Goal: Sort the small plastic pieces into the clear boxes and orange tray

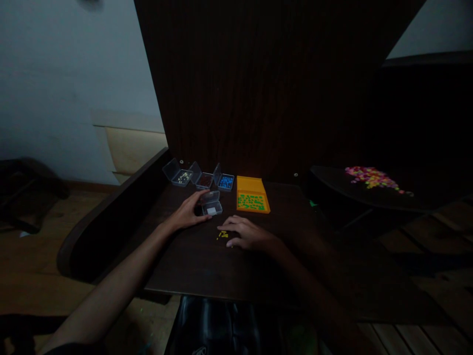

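My left hand point(190, 212) rests on the dark table point(207, 266), its fingers curved round a small clear plastic box point(212, 204) with an open lid and something white inside. My right hand point(246, 232) lies palm down just right of a little cluster of yellow beads point(222, 235), fingertips touching them. Behind the hands stands a row of three open clear boxes: one with yellowish beads point(180, 176), one with dark beads point(203, 179), one with blue beads point(224, 182). An orange tray point(251, 187) holding green beads sits to their right.
A dark curved shelf point(332, 192) at the right carries a heap of pink and yellow beads point(371, 177). A tall dark wooden panel point(266, 84) rises behind the table. A raised rail point(111, 212) borders the table's left side. A dark bag point(210, 325) lies below the front edge.
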### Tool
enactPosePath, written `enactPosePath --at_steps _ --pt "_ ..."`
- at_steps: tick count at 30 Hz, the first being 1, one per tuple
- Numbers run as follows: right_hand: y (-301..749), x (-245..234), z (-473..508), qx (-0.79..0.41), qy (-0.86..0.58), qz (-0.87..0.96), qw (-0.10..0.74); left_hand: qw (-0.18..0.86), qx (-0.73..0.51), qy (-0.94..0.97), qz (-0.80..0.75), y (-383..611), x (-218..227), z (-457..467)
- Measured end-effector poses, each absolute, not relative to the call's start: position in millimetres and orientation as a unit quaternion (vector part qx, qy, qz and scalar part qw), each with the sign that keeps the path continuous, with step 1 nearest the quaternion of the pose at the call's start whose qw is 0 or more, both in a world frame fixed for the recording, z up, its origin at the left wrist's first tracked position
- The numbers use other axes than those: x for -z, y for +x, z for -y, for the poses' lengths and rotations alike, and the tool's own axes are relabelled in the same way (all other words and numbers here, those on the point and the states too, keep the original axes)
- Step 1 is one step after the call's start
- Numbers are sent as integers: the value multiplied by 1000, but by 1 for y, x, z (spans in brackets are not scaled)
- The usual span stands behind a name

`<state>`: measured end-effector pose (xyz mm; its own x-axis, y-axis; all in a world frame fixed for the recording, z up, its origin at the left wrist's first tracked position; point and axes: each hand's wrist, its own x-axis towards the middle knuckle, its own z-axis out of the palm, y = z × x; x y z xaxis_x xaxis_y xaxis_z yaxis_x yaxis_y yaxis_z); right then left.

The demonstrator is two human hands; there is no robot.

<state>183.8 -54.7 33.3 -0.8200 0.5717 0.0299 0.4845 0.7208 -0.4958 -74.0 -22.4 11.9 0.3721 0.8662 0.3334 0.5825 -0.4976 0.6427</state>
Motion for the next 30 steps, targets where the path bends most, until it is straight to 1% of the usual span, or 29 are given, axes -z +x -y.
enactPosePath --at_steps 5,8,11,16,19,23,30 --pt "196 -43 52 -303 -294 904 62 211 -316 804 -457 -75 -12 21" --pt "197 -44 51 -314 -287 903 57 215 -314 804 -457 -75 -12 21" --pt "193 -38 50 -305 -292 904 72 218 -316 808 -448 -74 -11 22" --pt "181 -20 47 -315 -284 896 127 201 -324 822 -423 -73 -10 22" --pt "173 -12 47 -283 -276 906 149 200 -329 826 -411 -73 -9 22" --pt "166 -6 50 -198 -264 928 173 195 -328 830 -407 -73 -10 23" --pt "164 4 58 -103 -195 954 203 196 -333 828 -407 -72 -10 23"
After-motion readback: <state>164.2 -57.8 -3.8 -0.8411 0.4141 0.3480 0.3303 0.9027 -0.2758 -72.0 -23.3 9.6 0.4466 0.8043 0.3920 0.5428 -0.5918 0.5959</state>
